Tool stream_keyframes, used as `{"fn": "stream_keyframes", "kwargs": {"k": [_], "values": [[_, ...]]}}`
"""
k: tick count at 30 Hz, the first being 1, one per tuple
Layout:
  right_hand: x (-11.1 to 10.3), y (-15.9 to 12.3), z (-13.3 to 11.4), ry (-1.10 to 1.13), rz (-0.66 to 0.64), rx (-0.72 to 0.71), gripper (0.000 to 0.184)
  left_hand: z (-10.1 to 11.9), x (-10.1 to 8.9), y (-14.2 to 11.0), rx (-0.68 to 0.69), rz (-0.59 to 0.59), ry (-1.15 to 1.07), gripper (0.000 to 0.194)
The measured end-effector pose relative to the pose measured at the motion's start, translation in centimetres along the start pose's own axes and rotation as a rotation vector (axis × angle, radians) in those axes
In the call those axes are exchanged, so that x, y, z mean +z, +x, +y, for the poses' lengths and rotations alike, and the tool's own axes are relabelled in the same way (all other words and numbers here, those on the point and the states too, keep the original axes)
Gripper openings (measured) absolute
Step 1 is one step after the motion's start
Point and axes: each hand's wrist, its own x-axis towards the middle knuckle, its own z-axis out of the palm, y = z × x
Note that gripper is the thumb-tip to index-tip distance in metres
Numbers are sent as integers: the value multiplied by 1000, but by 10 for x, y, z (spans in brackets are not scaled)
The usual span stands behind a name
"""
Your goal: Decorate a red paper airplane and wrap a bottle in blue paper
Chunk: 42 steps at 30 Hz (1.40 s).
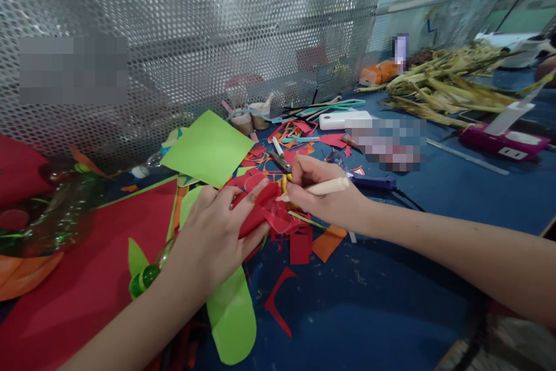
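My left hand [217, 226] is closed around a red foam piece [278, 217] with rounded, petal-like edges. Pinched in my right hand [330, 188] is a cream-white pen-like stick [330, 186], its pale tip close to the red foam; its exact kind is unclear. Just behind those fingers lies a yellow-handled tool [285, 181], partly covered. A long light-green foam strip [232, 319] with a rounded end extends below my left hand. Beside my left forearm a green bottle neck [145, 279] shows. Red scraps [299, 248] and an orange scrap [329, 242] lie under the hands.
A green square sheet [208, 148] and a large red sheet [99, 261] lie left, near a clear green bottle [65, 215]. Behind are two small cups [260, 115]. Right of my right hand are a blue corded tool [376, 182], dried husks [447, 79] and a purple device [499, 142].
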Motion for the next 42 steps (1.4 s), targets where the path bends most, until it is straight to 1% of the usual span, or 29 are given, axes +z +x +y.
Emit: {"fn": "stream_keyframes", "kwargs": {"k": [3, 7, 12, 16, 20, 26, 30, 34, 37, 42], "values": [[0, 0, 0, 3, -7, -9, 20, -1, -1, 0, 7, 2, 2, 50], [0, 0, 0, 9, -5, -8, 20, 0, -3, 0, -8, -33, 15, 47], [0, -1, -2, 15, -1, -13, 20, 0, -3, -1, 3, -13, 21, 50], [1, -1, -1, 21, -10, -13, 20, 0, -2, 0, -19, -33, 7, 49], [1, 0, 0, 9, -10, -17, 20, 0, -2, 0, -23, -21, -9, 51], [1, 0, 0, 14, -5, -13, 20, 0, -2, 0, -10, -28, 14, 51], [2, -1, 1, 39, -26, -22, 21, 0, -1, 0, -8, -24, 26, 52], [1, -1, 2, 39, -27, -31, 20, -1, -1, 0, -6, -23, 26, 51], [1, -1, 2, 34, -35, -21, 20, -1, 0, 0, 11, 1, 19, 52], [1, 0, 1, 39, -34, -27, 21, -2, 0, 0, 3, -13, 5, 53]]}}
